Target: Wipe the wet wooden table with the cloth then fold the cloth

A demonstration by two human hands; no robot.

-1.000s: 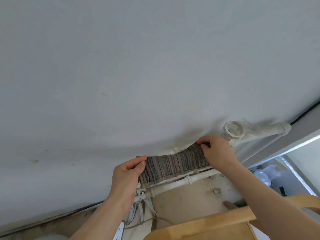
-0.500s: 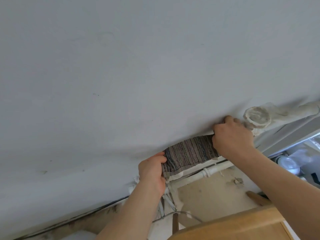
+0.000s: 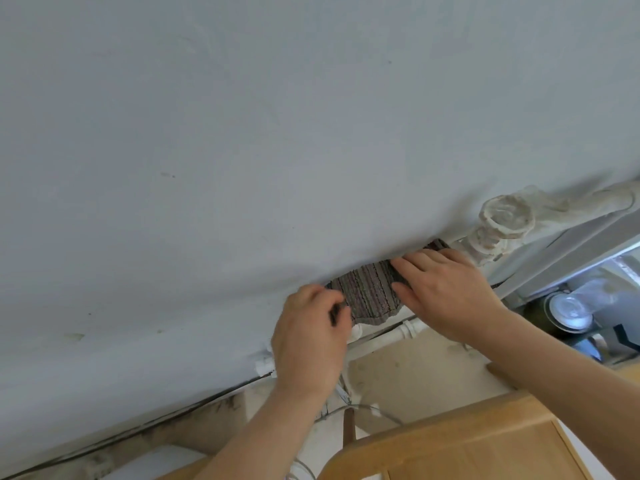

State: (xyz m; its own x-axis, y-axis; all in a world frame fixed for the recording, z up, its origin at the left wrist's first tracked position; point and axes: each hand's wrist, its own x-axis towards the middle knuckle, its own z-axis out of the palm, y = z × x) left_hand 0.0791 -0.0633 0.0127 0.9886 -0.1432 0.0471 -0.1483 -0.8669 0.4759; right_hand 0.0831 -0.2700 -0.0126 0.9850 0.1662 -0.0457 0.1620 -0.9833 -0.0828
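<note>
- Head view: a pale grey-white wall [image 3: 242, 133] fills most of the frame, from the top edge down to a slanting line in the lower half. Its paint is matt and uneven.
- A faint yellowish stain [image 3: 74, 337] and a few dark specks mark the wall at the left.
- The striped cloth [image 3: 370, 292], folded into a short band, lies against the foot of the wall just right of the frame's centre, above a white pipe [image 3: 391, 336].
- The left grip [image 3: 311, 337] is at the cloth's left end, its fingers curled and pinching that edge.
- The right grip [image 3: 446, 292] lies flat on the cloth's right part, fingers straight and spread, pressing it down.
- Upper right of the cloth, a round plaster-caked fitting [image 3: 505, 216] sticks out from the wall, and a thicker coated pipe runs off from it to the right edge.
- Below the pipe is a beige, scuffed floor [image 3: 415, 368]. A dark cable [image 3: 138, 427] follows the base of the wall towards the lower left, with blackish smudges along it.
- A grey frame [image 3: 571, 251] slants across the right edge. Under it sits a clear plastic container [image 3: 568, 310]; what it is I cannot tell.
- The light wooden bench [image 3: 485, 445] shows only as a rounded corner in the lower right, well apart from the cloth.
</note>
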